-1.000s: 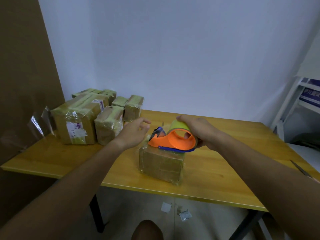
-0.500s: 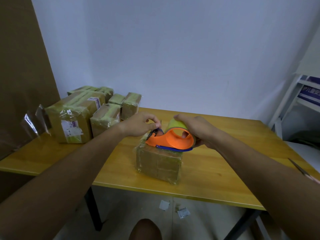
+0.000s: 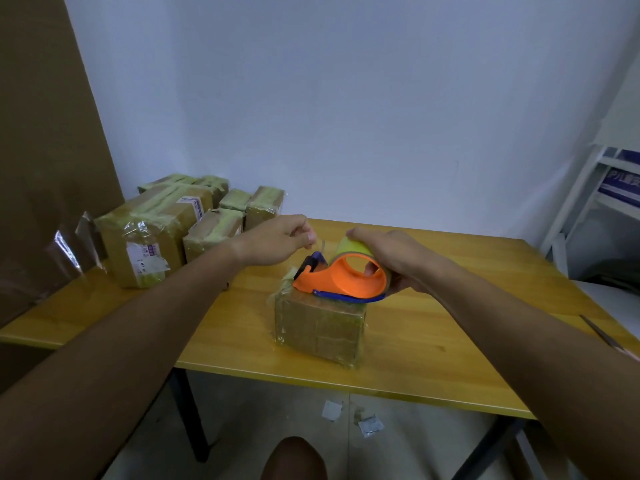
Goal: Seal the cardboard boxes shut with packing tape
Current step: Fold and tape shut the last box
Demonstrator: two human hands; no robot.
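Note:
A small cardboard box wrapped in clear tape stands near the front edge of the wooden table. An orange tape dispenser with a yellowish tape roll rests on the box's top. My right hand grips the roll and dispenser from the right. My left hand hovers just left of the dispenser's blue cutter end, its fingertips pinching the free end of the clear tape drawn from the roll.
Several taped cardboard boxes are grouped at the table's back left. A brown board with loose clear film leans at the left. A white shelf stands at the right. Paper scraps lie on the floor.
My left hand went from open beside the dispenser to pinching the tape end at the cutter, then lifted it slightly. My right hand kept holding the dispenser on the box.

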